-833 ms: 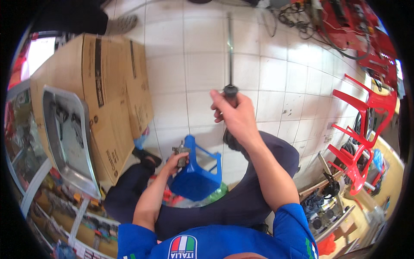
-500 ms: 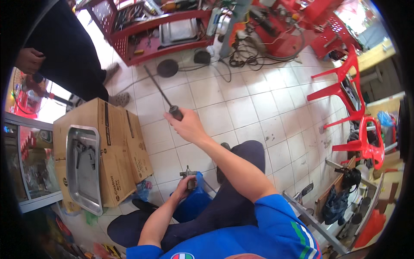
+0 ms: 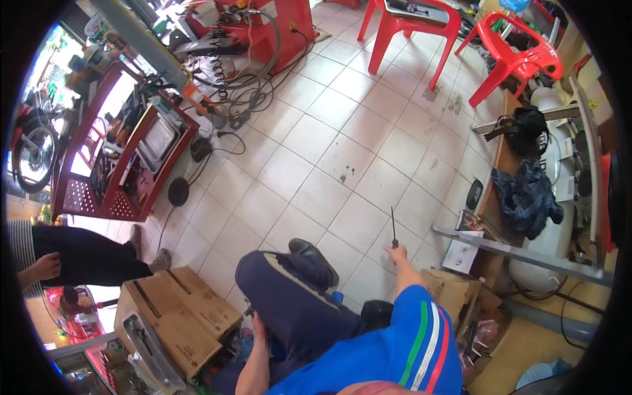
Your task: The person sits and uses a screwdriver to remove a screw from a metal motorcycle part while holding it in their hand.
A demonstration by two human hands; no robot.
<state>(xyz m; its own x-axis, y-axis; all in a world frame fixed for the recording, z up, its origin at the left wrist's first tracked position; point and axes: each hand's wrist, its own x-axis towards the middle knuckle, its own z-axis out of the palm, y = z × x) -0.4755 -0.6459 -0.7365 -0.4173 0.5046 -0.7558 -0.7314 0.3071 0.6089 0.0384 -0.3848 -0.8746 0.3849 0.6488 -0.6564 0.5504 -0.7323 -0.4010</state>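
Sitting over a tiled floor point(image 3: 316, 178) with a long screwdriver held out to the right.

Largest nearby is the cardboard box point(image 3: 174, 316) at the person's left, a metal tray point(image 3: 148, 359) leaning on it. The right hand point(image 3: 399, 253) is closed round the handle of the screwdriver point(image 3: 393, 227), its thin shaft pointing away above the tiles. The left hand point(image 3: 257, 326) reaches down beside the knee; its fingers cannot be made out.

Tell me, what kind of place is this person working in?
Probably a small repair workshop, perhaps for motorbikes. A red tool cart stands on the tiled floor amid hoses and cables, a motorbike wheel shows at left, and the right hand holds a long screwdriver.
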